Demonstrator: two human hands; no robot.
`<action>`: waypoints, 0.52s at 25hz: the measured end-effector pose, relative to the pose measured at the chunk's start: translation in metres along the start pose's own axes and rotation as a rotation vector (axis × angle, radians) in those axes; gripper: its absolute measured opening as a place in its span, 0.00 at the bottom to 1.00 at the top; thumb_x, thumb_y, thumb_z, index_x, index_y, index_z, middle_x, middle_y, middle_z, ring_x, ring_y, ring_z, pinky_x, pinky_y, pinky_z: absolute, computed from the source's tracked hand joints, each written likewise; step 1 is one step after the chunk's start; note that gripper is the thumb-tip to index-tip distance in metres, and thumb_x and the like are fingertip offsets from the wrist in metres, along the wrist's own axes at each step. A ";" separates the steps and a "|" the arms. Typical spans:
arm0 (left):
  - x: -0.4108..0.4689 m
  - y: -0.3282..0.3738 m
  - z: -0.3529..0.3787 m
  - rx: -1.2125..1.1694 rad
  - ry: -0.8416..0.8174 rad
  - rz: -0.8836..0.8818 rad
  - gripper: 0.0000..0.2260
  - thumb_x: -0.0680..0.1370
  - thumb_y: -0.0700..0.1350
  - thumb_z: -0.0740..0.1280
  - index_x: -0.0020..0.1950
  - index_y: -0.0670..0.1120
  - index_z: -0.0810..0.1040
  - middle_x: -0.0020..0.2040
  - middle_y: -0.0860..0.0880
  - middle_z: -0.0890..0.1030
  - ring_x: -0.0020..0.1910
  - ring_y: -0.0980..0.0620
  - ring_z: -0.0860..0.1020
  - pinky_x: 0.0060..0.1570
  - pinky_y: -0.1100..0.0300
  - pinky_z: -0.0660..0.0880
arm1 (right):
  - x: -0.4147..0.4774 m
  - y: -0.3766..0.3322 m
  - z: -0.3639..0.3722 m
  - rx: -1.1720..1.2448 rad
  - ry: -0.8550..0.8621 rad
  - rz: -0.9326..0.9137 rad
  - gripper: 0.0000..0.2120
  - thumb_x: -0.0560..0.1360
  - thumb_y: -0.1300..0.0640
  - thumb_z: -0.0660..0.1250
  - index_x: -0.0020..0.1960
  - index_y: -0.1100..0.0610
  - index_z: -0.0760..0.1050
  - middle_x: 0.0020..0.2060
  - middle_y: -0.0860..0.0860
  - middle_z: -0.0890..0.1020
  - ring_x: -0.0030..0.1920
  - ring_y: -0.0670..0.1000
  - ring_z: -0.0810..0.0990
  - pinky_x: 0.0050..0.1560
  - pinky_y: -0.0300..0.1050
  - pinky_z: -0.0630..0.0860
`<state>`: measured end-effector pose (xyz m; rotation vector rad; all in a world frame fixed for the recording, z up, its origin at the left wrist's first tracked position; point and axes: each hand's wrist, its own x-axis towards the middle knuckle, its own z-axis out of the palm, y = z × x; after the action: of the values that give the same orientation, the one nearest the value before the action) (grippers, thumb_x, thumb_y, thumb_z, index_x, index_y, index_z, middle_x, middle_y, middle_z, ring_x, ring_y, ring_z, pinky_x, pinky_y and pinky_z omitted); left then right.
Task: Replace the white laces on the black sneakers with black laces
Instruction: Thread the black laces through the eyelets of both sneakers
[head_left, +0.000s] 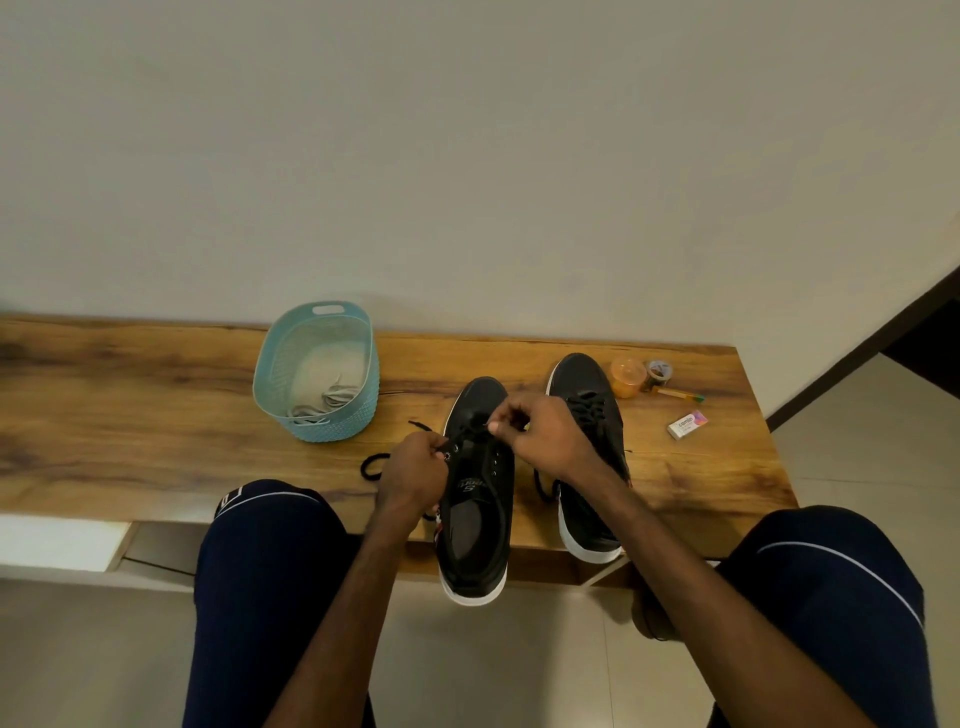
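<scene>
A person sits facing a wooden worktop (156, 415), knees in dark trousers at either side of the view. Two black sneakers with white soles lie on it, toes pointing to 12 o'clock and heels overhanging the near edge. Both hands work on the nearer sneaker (483, 499), which sits in the middle. The left hand (415, 467), at the shoe's 9 o'clock side, has its fingers curled and pinches the black lace (422, 426) right at the left row of eyelets. The right hand (535, 431), at about 1 o'clock from the shoe's tongue, is also curled and pinches the same lace over the front eyelets. Loose lengths of that lace trail onto the worktop toward 9 o'clock of the shoe, one forming a loop. The upper eyelets on the shoe's right side are bare. The second sneaker (587, 384) stands just beside the first at its 3 o'clock, partly behind the right forearm, with black lacing across its front. At 10 o'clock from the laced shoe stands a pale blue basket (337, 428) holding the white laces (332, 397) in a heap. At 2 o'clock, past the second sneaker, lie an orange container (627, 376), a tape roll (658, 374), a pen (680, 395) and a small eraser box (687, 424).
</scene>
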<state>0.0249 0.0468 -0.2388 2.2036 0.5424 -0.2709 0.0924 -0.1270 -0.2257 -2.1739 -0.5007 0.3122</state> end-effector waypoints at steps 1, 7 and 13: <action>0.000 0.000 0.000 -0.013 0.001 -0.002 0.14 0.81 0.36 0.58 0.61 0.42 0.79 0.50 0.43 0.83 0.43 0.42 0.83 0.44 0.43 0.82 | 0.002 0.000 0.008 -0.052 -0.017 -0.024 0.02 0.76 0.58 0.71 0.47 0.55 0.82 0.41 0.44 0.79 0.42 0.41 0.77 0.43 0.34 0.71; -0.002 0.000 0.001 0.010 0.023 0.000 0.15 0.82 0.37 0.58 0.65 0.42 0.77 0.52 0.44 0.82 0.40 0.41 0.83 0.41 0.46 0.82 | 0.004 -0.002 0.046 -0.339 -0.013 -0.063 0.05 0.77 0.53 0.70 0.49 0.54 0.81 0.47 0.49 0.76 0.51 0.51 0.72 0.50 0.47 0.73; -0.004 -0.002 0.007 -0.219 0.039 -0.040 0.12 0.84 0.43 0.58 0.50 0.47 0.81 0.43 0.46 0.83 0.40 0.45 0.81 0.41 0.44 0.81 | 0.006 0.000 0.055 -0.420 0.021 0.008 0.06 0.77 0.50 0.69 0.50 0.52 0.81 0.49 0.49 0.78 0.54 0.52 0.75 0.55 0.55 0.73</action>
<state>0.0205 0.0416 -0.2438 1.9914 0.6084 -0.1801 0.0763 -0.0856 -0.2587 -2.5826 -0.5863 0.2008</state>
